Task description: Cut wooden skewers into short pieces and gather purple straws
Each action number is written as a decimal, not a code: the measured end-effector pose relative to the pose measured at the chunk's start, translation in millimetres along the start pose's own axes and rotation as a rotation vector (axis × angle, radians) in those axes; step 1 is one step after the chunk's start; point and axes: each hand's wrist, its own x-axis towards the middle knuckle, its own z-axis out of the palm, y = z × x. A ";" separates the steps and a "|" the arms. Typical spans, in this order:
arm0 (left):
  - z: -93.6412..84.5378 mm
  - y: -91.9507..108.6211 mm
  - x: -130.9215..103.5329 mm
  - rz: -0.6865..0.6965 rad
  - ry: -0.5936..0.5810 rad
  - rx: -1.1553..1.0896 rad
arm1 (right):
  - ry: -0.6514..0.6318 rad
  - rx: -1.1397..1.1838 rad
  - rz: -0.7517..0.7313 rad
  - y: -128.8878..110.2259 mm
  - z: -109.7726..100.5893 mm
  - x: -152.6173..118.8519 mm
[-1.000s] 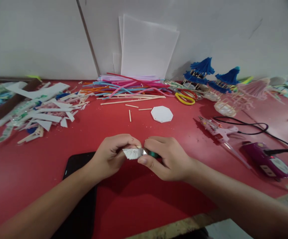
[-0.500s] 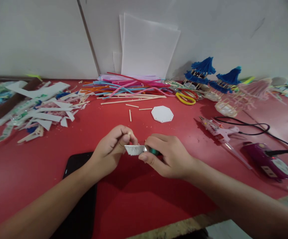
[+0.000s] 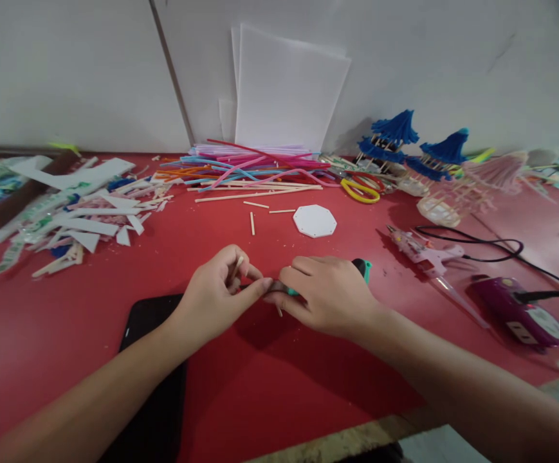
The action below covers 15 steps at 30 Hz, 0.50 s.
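My left hand is closed on a short thin wooden stick, whose pale end sticks up by the index finger. Wrapped in my right hand is a utility knife with a green and black handle, its rear end showing behind the knuckles. The knife's front part lies between both hands, and my left thumb presses at it. A pale stick end pokes out below my right fingertips; fingers hide how stick and blade meet. Beyond the hands lie several short cut sticks and a white octagonal plate with small holes.
A black phone lies under my left forearm. At right are a pink glue gun and a purple power socket with a cord. Scissors, coloured pipe cleaners, paper scraps and blue-roofed models line the back.
The knife has turned, so its broad blade face no longer shows. My left thumb has moved right onto the knife's front, and the handle's rear end has come into sight.
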 end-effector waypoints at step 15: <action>-81.8 -9.1 34.3 -0.117 0.546 0.330 | -0.141 -0.061 0.310 23.9 -9.0 0.6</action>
